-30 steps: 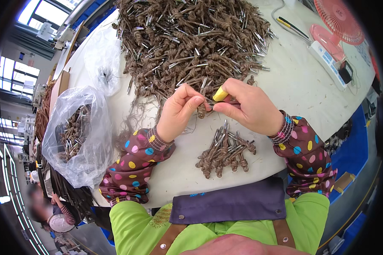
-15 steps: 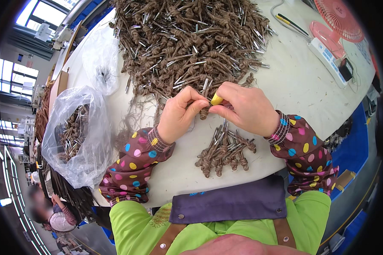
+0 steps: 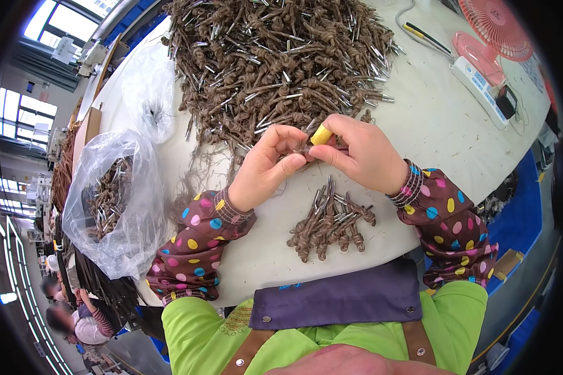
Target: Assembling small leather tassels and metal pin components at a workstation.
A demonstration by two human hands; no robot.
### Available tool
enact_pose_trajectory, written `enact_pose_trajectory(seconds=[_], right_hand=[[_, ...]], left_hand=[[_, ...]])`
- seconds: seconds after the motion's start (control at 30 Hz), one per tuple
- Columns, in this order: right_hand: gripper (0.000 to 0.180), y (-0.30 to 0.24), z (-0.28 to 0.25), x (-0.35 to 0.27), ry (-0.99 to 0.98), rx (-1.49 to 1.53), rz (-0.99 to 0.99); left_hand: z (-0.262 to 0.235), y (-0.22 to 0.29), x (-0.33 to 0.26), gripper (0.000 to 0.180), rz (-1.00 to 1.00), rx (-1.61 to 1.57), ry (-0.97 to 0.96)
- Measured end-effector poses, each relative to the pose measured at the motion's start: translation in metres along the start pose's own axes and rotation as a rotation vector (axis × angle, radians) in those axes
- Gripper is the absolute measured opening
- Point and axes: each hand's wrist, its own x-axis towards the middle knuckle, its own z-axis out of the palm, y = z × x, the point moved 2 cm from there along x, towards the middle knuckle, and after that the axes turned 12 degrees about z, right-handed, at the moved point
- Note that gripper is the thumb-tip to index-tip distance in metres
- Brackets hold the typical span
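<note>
My sleeves: brown cuffs with coloured dots cover both my forearms [image 3: 200,231], coming up from the lower edge over a purple apron bib [image 3: 338,297].
Small finished bundle: a short row of brown twisted fibre cords with metal tips [image 3: 331,225] lies just below my hands on the pale table top [image 3: 431,125], tips fanned toward me.
My left hand: my left hand [image 3: 266,165] is pinching, thumb and forefinger closed on one brown knotted cord piece [image 3: 301,151].
My right hand: my right hand [image 3: 363,153] is closed around a small yellow cylindrical tool [image 3: 321,134] and meets the left at that same cord.
Where the cord is: between the fingertips of both hands, lifted off the table, just in front of the big heap.
How the cord looks: thin, coarse, jute-like, mostly hidden by my fingers; I cannot tell whether its metal end is on.
Doing it well, as I judge it: keep the pinch tight near the knot, keep the yellow tool square to the cord, and work close to the fingertips so the fibres do not fray.
Beyond my hands: a large heap of brown cords with silver metal ends [image 3: 275,62] fills the far table.
To my left: a clear plastic bag holding more cords [image 3: 109,200].
Far right: a pink desk fan [image 3: 491,28].
</note>
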Motion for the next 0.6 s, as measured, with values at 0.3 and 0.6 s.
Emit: enact_pose_trajectory(seconds=[0.3,0.6], right_hand=[[0.037,0.0,0.002,0.002,0.107,0.132,-0.006],[0.032,0.002,0.01,-0.001,0.165,0.214,-0.018]], left_hand=[[0.003,0.0,-0.001,0.087,0.122,0.636,-0.023],[0.009,0.004,0.004,0.088,-0.014,0.08,0.09]])
